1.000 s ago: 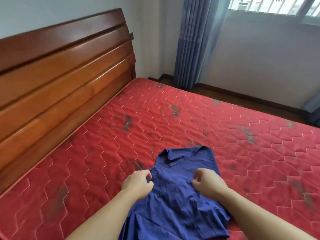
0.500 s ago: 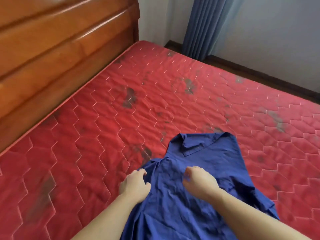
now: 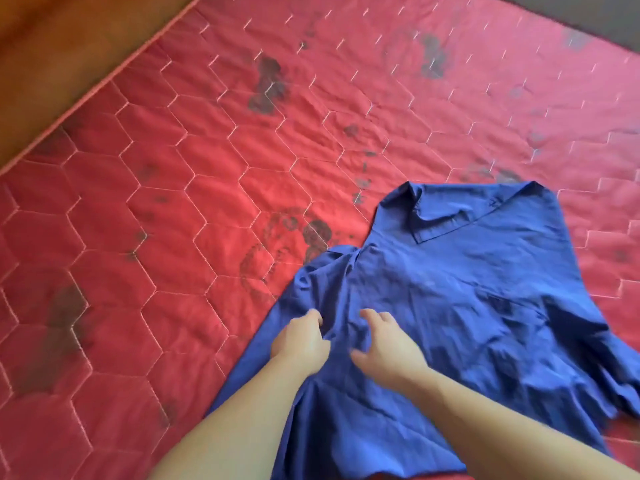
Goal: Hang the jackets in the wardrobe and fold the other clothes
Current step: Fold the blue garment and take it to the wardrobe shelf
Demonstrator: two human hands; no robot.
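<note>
Change since earlier: both hands have slid down the blue shirt (image 3: 450, 306), away from the collar toward its middle, and the right hand has gone from a loose fist to spread fingers; the view has tipped downward, so the window and curtain are out of sight.
Shirt: one blue collared shirt lies flat and wrinkled on the red quilted mattress (image 3: 173, 237), at about 4 o'clock in the view; its collar (image 3: 446, 220) points to 12 o'clock and its hem runs off toward 6 o'clock.
Left hand (image 3: 299, 342): palm down, forearm entering from 6 o'clock, fingers curled in and pinching a fold of the shirt's cloth near its left edge.
Right hand (image 3: 384, 348): palm down just beside the left, fingers apart and slack, gripping nothing; blur hides whether the fingertips touch the cloth.
Shirt relative to hands: the pinched fold sits directly under the left knuckles; the collar lies well beyond both hands at about 1 o'clock, and a bunched sleeve (image 3: 620, 382) trails off at 3 o'clock.
Count: one shirt, two bare hands, one mattress.
Mattress: red, stitched in hexagons, with several dark smudges scattered across it.
Headboard (image 3: 69, 46): a brown wooden strip borders the mattress at 10 o'clock.
Floor (image 3: 588, 15): a dark patch shows at the 1 o'clock corner.
</note>
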